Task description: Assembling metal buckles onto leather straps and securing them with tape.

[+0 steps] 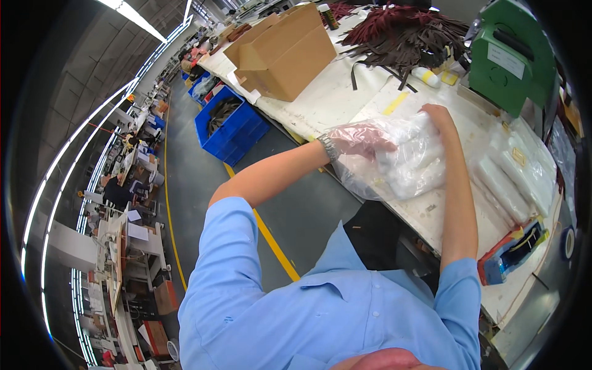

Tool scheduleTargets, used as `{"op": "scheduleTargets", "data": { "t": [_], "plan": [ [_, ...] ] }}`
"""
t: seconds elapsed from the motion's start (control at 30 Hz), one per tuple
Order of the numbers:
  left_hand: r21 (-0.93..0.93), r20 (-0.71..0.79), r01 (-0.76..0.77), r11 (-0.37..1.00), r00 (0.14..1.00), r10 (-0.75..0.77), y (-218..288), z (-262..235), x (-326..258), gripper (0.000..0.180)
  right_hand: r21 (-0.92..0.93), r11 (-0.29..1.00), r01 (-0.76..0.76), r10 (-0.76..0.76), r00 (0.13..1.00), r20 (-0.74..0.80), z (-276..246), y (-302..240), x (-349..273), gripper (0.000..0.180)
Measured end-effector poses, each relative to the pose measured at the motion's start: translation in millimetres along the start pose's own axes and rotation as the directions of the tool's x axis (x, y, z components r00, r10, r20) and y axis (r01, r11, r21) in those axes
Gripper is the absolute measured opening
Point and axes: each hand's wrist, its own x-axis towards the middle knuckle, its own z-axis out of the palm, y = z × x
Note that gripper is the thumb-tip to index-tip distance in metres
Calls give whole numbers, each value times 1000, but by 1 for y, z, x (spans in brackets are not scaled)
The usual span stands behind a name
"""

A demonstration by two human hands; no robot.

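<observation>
A clear plastic bag point(410, 176) with white, soft-looking rolls or packs inside lies at the near edge of the white worktable point(327, 80). My left hand point(367, 139) shows through the film, its fingers stretched out against the white contents. A metal-banded watch point(328, 148) is on that wrist. At the far right corner of the bag, my right hand point(439, 117) has its fingers bent over the plastic; the fingertips are partly hidden. Right of my right forearm lie more clear-wrapped white packs point(518, 166).
A brown cardboard box point(287, 55) stands at the table's far left, with dark red and brown strips point(407, 37) piled beyond. A green machine point(512, 61) sits at the back right, a blue-red tape dispenser point(512, 250) at the near right. Blue crates point(228, 139) stand on the floor.
</observation>
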Motion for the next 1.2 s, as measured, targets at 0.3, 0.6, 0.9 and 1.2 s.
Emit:
{"op": "scheduleTargets", "data": {
  "t": [0.3, 0.6, 0.9, 1.2],
  "plan": [
    [659, -174, -12, 752, 970, 168, -6, 7, 26, 76, 249, 968, 41, -54, 998, 46, -3, -9, -15, 25],
    [761, -194, 28, 649, 963, 187, 2, 30, 28, 76, 420, 905, 75, -108, 992, 57, -8, -12, -19, 30],
    [70, 8, 222, 973, 975, -223, 9, 21, 27, 71, 386, 913, 134, -138, 990, -17, 2, -12, -25, 28],
    [90, 213, -185, 979, 963, 162, -22, 13, 20, 73, 337, 941, 34, -58, 996, 62, 11, -16, -28, 26]
  ]
}}
